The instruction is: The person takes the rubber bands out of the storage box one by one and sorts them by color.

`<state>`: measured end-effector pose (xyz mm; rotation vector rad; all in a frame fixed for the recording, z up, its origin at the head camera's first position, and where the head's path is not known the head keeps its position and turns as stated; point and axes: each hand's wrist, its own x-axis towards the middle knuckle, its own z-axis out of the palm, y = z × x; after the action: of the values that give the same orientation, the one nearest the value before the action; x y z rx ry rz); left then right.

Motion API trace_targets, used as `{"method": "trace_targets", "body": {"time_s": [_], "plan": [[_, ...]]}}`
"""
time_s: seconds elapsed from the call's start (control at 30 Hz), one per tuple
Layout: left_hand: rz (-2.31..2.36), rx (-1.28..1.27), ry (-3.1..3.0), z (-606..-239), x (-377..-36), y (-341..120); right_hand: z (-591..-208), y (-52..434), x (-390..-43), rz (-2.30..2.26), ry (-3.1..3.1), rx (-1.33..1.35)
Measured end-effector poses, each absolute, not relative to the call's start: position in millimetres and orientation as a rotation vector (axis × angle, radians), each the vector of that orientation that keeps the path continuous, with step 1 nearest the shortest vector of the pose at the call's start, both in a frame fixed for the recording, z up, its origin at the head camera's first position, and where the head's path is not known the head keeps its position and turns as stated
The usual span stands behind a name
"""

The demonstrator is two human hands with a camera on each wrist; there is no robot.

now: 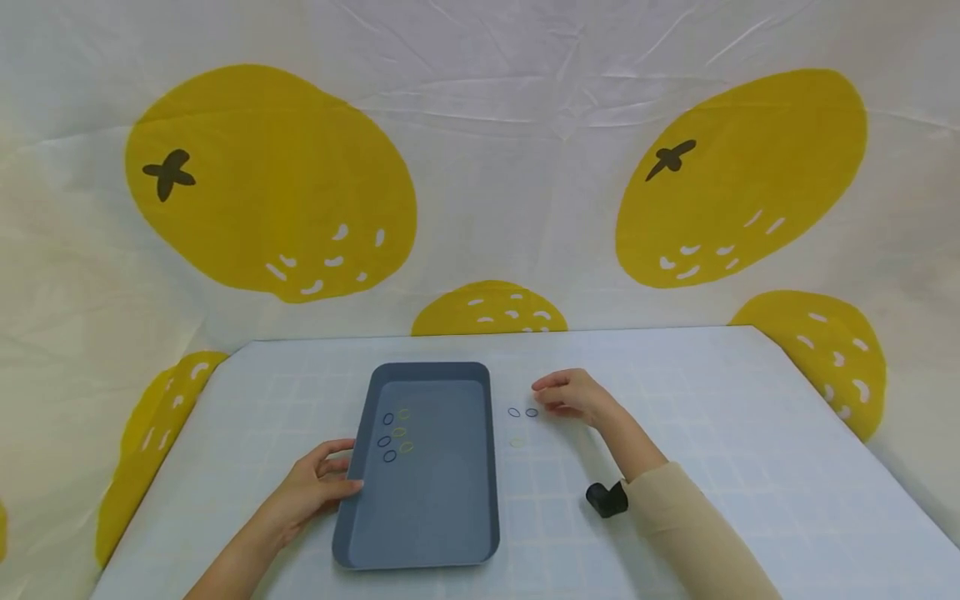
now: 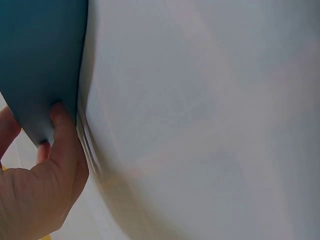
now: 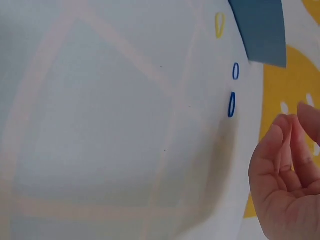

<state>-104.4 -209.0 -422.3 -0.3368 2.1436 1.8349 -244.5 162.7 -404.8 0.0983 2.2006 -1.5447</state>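
A grey-blue tray (image 1: pixel 431 533) is set lengthwise on the desk (image 1: pixel 750 467), which is covered with a pale sheet marked in a faint grid. The tray is taken as the landmark here. Inside it, toward its far left part, six small rubber rings (image 1: pixel 396 433) are laid in two short columns: three dark blue ones on the left and three yellowish ones on the right.

The left hand (image 1: pixel 315 487) is held against the tray's left rim near its middle, with the thumb laid on the rim and the fingers loosely curved above it. In the left wrist view the thumb (image 2: pixel 62 135) is seen pressed against the tray's outer wall (image 2: pixel 40 60); a full clasp around the rim cannot be made out.

Just right of the tray's far right corner, two blue rings (image 1: pixel 522 412) are laid side by side on the desk, and a pale yellow ring (image 1: pixel 517 442) is found a little nearer the person. The right hand (image 1: pixel 572 394) is held just right of the blue rings, fingertips drawn close together and pointed at them, with nothing seen between them. In the right wrist view the fingers (image 3: pixel 287 165) are shown near the blue rings (image 3: pixel 233 95) but apart from them.

A small black object (image 1: pixel 606 498) is seen by the right sleeve (image 1: pixel 690 533), right of the tray's near end.
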Motion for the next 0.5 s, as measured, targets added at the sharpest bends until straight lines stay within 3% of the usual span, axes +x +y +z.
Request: {"method": "trace_targets", "body": {"time_s": [0.5], "plan": [[1.818, -0.34, 2.142, -421, -105, -209, -389, 151, -249, -1.557, 2.151, 0.082]]}}
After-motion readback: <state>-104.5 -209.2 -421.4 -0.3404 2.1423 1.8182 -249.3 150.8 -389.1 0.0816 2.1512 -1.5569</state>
